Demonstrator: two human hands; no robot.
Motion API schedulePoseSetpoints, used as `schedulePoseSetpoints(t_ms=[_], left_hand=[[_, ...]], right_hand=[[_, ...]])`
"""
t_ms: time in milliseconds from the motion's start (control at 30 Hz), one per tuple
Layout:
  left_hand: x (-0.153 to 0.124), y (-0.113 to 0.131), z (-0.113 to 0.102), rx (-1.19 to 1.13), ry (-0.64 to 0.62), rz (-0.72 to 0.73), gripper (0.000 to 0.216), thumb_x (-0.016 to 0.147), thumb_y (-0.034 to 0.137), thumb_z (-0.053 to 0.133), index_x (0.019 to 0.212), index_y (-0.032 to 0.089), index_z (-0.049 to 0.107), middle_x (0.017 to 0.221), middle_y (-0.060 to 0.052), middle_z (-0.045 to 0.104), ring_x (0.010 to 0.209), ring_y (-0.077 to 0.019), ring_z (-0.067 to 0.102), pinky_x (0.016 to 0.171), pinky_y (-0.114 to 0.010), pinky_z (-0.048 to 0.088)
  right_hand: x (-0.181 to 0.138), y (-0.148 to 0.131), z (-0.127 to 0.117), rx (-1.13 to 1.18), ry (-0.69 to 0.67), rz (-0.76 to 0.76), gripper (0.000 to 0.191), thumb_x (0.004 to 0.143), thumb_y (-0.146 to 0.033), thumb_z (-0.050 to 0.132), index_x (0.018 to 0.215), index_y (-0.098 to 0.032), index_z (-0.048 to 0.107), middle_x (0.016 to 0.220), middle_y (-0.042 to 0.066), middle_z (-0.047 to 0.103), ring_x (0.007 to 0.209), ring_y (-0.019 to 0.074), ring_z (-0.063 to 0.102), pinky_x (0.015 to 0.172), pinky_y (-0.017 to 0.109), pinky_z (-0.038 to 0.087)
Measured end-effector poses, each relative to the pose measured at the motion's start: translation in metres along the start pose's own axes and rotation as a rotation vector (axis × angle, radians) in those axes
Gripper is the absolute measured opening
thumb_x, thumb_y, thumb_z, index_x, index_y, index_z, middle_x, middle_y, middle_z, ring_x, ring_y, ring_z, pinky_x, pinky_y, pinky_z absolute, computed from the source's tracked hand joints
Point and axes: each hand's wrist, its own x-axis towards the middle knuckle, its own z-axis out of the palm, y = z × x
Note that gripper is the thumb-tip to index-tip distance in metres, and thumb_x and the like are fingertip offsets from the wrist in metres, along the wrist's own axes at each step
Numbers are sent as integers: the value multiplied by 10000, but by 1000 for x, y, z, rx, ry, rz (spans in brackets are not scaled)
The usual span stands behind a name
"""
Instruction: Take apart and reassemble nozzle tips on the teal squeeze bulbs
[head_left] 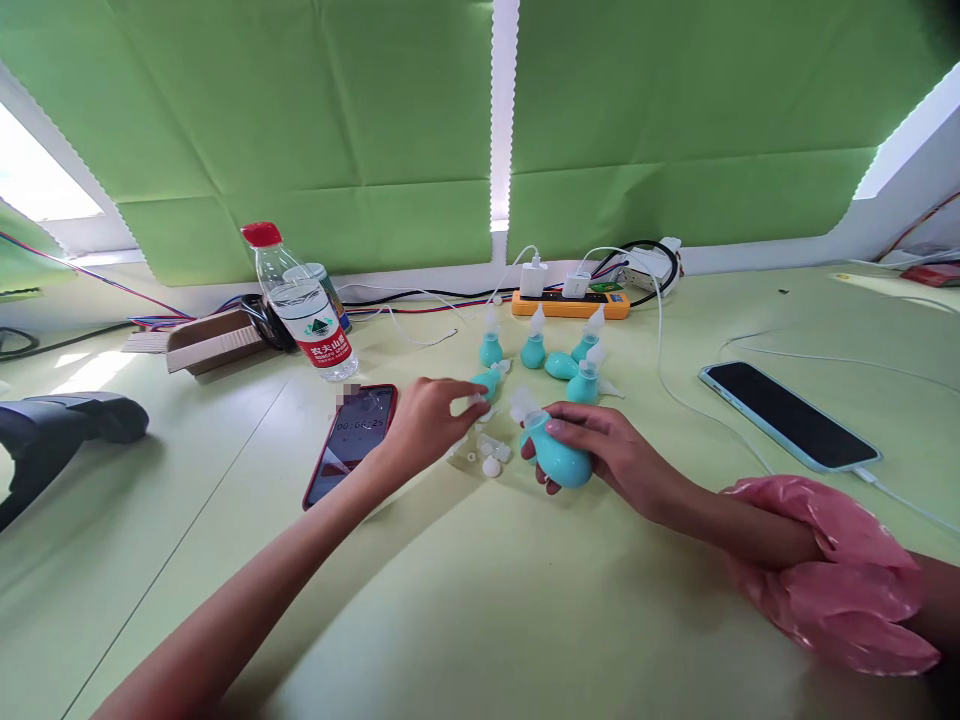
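Observation:
My right hand (607, 452) is wrapped around a teal rubber bulb (559, 458) with a clear tip, held low over the table. My left hand (429, 420) reaches forward, its fingertips pinched at a small clear part beside a teal bulb lying on its side (487, 383). Between the hands lie several small clear and white parts (487, 455). Behind them stand several more teal bulbs with clear tips (534, 345), one of them lying flat.
A red phone (351, 440) lies left of my left hand, with a water bottle (304, 305) and cardboard box (210, 340) behind. An orange power strip (570, 303) with chargers sits at the back. A blue phone (787, 415) charges at right. A pink sleeve cover (832, 575) wraps my right forearm.

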Motion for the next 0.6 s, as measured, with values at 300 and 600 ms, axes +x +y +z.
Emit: schedulePoseSetpoints(t_ms=[300,600], left_hand=[[-2,-2,9,31,-99,51,235,705,160,554,919,140,648,833,-99,676,739,-211,619,679,-333,486],[-14,35,-9,-368,288,380,121,660,181,668,774,150,647,659,-34,651,553,-105,560,540,-239,490]], right_hand=[[2,4,1,175,-151,67,178,797,-304,469,870,-141,469,700,26,534,517,111,517,422,230,419],[-3,4,4,168,-183,-9,218,826,-353,448,794,-140,488,665,27,549,508,104,507,435,228,421]])
